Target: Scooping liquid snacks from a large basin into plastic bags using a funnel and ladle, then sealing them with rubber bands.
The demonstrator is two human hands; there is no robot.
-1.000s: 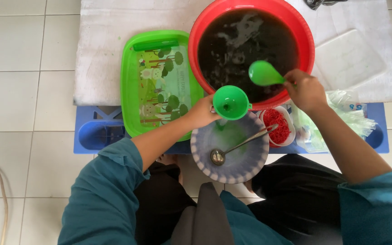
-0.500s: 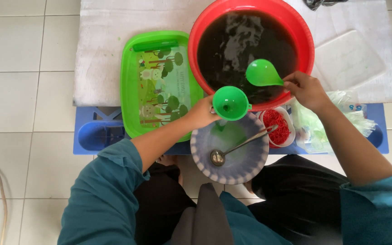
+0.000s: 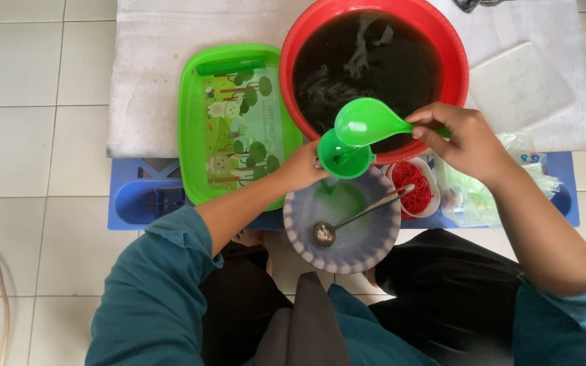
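White floor tiles surround the red basin (image 3: 456,61); beside it, the left hand (image 3: 300,168) grips a funnel (image 3: 340,157), the right hand (image 3: 459,139) pinching a ladle (image 3: 367,122) above that funnel.

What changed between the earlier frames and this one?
The right hand carried the green ladle leftward, from over the red basin of dark liquid to just above the green funnel. The left hand kept hold of the funnel over the grey bowl; spoon and green tray stayed put.
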